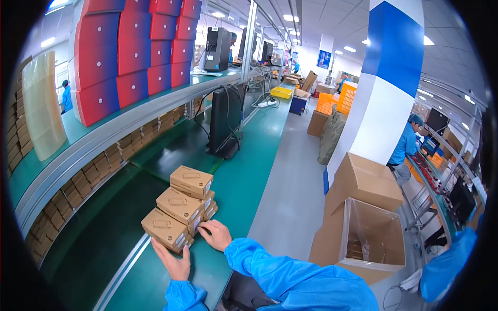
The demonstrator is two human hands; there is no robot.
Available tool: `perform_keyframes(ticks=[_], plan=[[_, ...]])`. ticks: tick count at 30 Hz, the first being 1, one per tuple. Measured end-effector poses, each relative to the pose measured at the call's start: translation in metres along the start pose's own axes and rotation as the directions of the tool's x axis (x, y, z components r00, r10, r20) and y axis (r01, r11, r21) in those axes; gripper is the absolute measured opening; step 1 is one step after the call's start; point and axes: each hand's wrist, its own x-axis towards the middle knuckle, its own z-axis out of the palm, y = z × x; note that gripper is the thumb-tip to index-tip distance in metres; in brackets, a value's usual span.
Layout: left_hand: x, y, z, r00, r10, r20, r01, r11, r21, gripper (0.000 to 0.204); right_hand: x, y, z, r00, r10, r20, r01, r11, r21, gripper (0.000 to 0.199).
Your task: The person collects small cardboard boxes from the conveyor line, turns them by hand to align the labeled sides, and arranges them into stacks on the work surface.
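Head view, looking down on green bench (244,176) w/ darker conveyor belt (119,217) running along its left side.

Small brown boxes (180,206), three stacks in a row, sit on bench edge by the belt, approx 7 o'clock of frame centre. Each has a white label on the end facing 4 o'clock.

L hand (174,263): open, palm flat against near end of nearest stack, at its 6 o'clock side. Fingers spread, not clamped.

R hand (215,233): open, fingertips pressed on right side of same stack, approx 4 o'clock of it. Hands apart, stack between them. Both sleeves blue.

Black monitor (224,120) stands on bench at 12 o'clock of boxes, well apart, cables trailing behind.

Upper shelf at 10–11 o'clock: red cartons (129,57) stacked in columns. Row of flat brown packs (78,181) below shelf.

Open cardboard carton (371,233) w/ clear liner on floor at 3–4 o'clock, flaps up. Blue-white pillar (384,88) at 1 o'clock. Person in blue coat (407,147) beyond it at another line.
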Motion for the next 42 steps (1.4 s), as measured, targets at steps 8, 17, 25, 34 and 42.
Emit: perform_keyframes(ticks=[8,17,25,34,42], plan=[[0.011,-0.012,-0.012,0.996,0.090,-0.006,-0.090,0.996,0.013,0.073,-0.009,-0.025,0.039,0.973,0.196,-0.119,-0.155,0.944,0.291,0.029],[0.014,-0.016,-0.010,0.997,0.076,-0.006,-0.076,0.997,-0.020,0.069,-0.004,-0.010,0.052,0.954,0.272,-0.128,-0.199,0.891,0.408,0.023],[0.008,-0.020,-0.010,0.995,0.098,0.011,-0.098,0.995,0.001,0.106,0.006,0.022,0.029,0.860,0.371,-0.351,-0.341,0.929,0.146,0.016],[0.008,-0.025,-0.018,0.991,-0.007,0.134,0.024,0.992,-0.122,0.107,0.005,0.024,0.043,0.910,0.235,-0.341,-0.332,0.905,-0.264,0.009],[-0.024,0.013,-0.073,0.936,-0.195,0.292,0.169,0.979,0.113,0.077,-0.003,0.017,0.034,0.916,0.248,-0.316,-0.357,0.863,-0.357,0.017]])
